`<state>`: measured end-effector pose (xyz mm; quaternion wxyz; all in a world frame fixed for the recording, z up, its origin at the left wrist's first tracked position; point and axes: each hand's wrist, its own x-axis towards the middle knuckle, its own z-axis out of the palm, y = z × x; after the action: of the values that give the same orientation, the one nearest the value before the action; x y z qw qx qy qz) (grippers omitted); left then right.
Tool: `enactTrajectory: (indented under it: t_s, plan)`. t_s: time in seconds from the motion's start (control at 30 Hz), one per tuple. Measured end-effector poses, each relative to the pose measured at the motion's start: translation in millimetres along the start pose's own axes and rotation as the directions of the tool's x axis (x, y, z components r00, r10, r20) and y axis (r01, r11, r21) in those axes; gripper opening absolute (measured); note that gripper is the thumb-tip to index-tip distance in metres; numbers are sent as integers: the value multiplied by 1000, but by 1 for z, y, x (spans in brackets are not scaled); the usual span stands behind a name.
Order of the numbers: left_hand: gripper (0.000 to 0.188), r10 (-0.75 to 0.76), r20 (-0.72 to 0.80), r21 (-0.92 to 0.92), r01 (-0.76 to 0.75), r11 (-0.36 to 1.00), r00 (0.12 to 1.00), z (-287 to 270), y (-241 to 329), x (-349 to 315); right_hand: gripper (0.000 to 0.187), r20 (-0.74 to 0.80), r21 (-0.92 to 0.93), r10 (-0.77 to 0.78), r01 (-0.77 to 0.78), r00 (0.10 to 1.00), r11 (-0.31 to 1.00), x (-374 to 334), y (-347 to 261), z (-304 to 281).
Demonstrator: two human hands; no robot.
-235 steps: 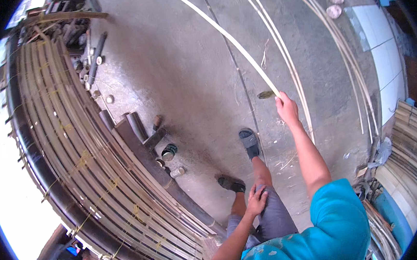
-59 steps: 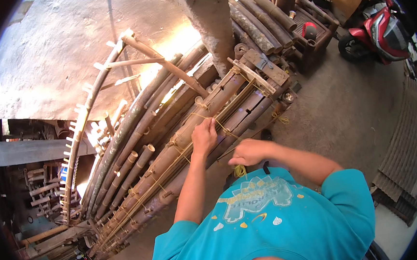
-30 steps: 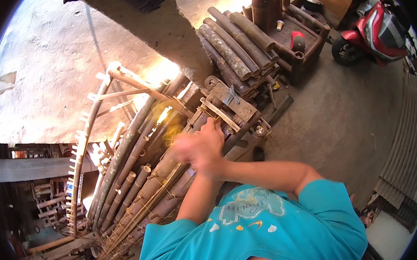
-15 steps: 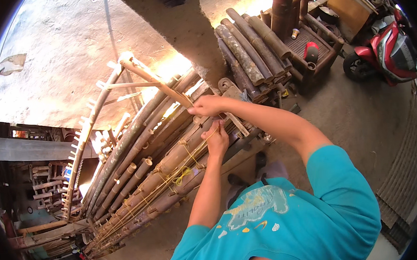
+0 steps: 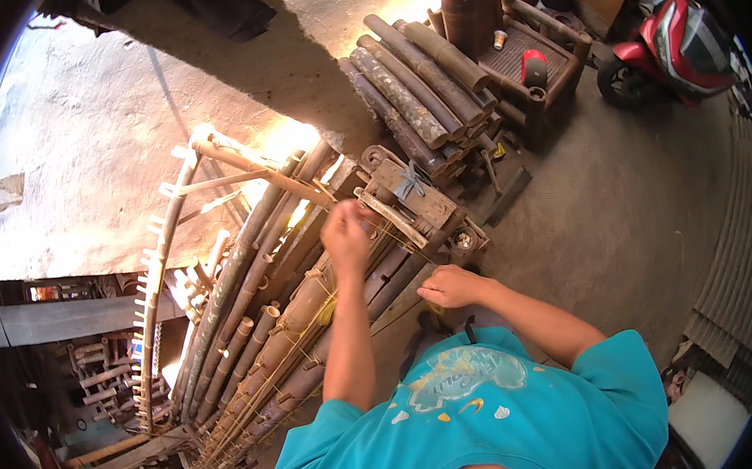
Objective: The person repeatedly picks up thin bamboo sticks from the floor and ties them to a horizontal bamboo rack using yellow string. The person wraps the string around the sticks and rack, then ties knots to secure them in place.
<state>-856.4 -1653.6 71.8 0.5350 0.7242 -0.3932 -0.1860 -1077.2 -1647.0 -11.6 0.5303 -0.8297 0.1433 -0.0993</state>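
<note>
In the head view, the bound bamboo frame is running down and to the left from the wooden block, its near end lying just beside it. The poles are probably weighing a good deal and staying stiff, their rounded skin offering a smooth, slippery grip; a palm around a thick pole, between lashings, is looking like the surest hold. The yellow cord is likely behaving as something light and limp, needing a firm pinch close to its lashing. The frame is showing thick tan and dark brown poles, thin strips lying between them, and yellow wraps crossing at intervals. The left hand is curling its fingers just left of the block, blurred; whatever it is gripping cannot be told. The right hand is closing into a fist below the block, its contents hidden.
</note>
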Motion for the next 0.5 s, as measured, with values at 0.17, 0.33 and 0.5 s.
enactTrajectory:
  t_s: [0.17, 0.33, 0.5]
  plan:
    - [30, -108, -73, 107, 115, 988, 991, -14, -61, 96, 38, -231, -76, -113, 98, 966, 992, -6, 9, 22]
    - [37, -145, 149, 461, 61, 885, 978, -28, -111, 84, 34, -248, -326, -198, 110, 948, 939, 0, 0, 42]
    - [42, 34, 57, 509, -58, 859, 998, -187, -69, 6, 16, -386, -399, -104, -64, 917, 915, 13, -72, 135]
